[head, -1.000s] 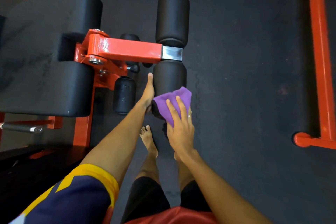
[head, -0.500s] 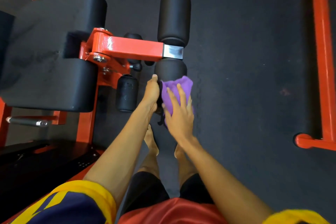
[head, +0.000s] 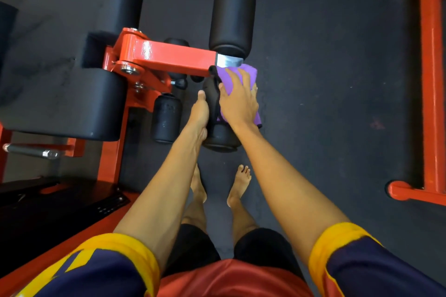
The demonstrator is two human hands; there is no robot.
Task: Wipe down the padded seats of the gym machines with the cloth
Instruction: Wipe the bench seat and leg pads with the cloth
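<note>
The roller pad (head: 222, 137) looked smooth, matt black; the arm (head: 169, 58) was glossy orange-painted metal; the cloth (head: 228, 77) was soft purple fabric.

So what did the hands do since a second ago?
The right hand pushed the purple cloth along the near roller pad, away from the person, up to the silver bracket. The left hand stayed against the pad's left side; the far roller pad did not move.

Gym: padded machine (head: 72, 94), rubber floor (head: 325, 79)
</note>
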